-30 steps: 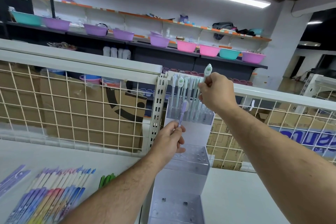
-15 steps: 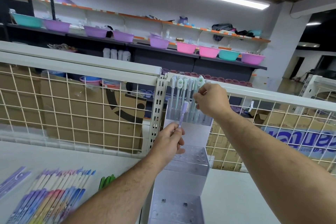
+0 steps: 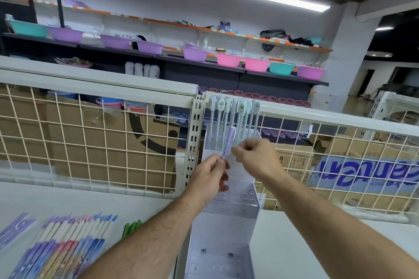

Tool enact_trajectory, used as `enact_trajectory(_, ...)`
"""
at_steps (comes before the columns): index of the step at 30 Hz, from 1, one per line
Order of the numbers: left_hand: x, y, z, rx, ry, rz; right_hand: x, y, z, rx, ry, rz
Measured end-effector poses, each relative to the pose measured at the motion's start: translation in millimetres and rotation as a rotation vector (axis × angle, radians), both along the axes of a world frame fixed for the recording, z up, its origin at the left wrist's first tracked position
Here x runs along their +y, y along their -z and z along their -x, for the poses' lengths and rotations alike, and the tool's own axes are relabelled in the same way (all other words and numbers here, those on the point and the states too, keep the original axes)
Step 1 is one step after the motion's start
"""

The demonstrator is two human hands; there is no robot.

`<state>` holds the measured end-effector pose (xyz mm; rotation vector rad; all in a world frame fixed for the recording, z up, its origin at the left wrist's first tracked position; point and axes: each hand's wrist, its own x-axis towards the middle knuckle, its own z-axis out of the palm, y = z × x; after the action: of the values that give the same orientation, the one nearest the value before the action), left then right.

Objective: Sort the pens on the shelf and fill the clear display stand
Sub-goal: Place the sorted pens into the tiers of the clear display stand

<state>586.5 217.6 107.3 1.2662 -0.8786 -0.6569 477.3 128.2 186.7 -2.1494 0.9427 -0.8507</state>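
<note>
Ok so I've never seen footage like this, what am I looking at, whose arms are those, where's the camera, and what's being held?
There is no machine here. These are a person's two bare arms, filmed by one wide-angle camera worn on their head, looking forward and down. The left hand pinches a purple pen by its lower end. The right hand has its fingers right beside that pen; whether they touch it is unclear. Behind them, a stepped clear display stand sits on a white shelf. Its top tier holds a row of pale upright pens, and the two lower tiers hold none. At lower left, colourful pens lie flat.
</note>
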Motion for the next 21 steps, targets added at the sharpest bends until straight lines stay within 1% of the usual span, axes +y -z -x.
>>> enact_trajectory(2,-0.8,0.7,-0.1,-0.02,0.009,0.002,6.4,8.5,3.7,-0.024,-0.093,-0.064)
enact_trajectory(5,-2.1,2.2,0.2,-0.029,0.022,0.005,11.3,12.3,4.8,-0.084,-0.152,-0.073)
enact_trajectory(7,-2.8,3.2,0.8,-0.029,0.023,0.007,12.0,13.7,5.1,-0.104,-0.17,-0.07)
enact_trajectory(9,-3.7,3.9,1.4,-0.047,0.029,0.009,12.1,14.2,6.2,-0.081,-0.171,-0.04)
enact_trajectory(12,-3.9,5.2,2.0,-0.123,0.03,-0.006,9.5,9.7,9.7,-0.096,-0.164,-0.039)
enact_trajectory(16,-3.5,7.6,3.4,-0.242,0.007,-0.055,-4.1,-14.3,16.1,-0.192,-0.078,-0.057)
enact_trajectory(21,-0.7,10.7,6.7,-0.517,0.031,-0.262,-26.7,-54.9,18.3,-0.3,0.097,0.041)
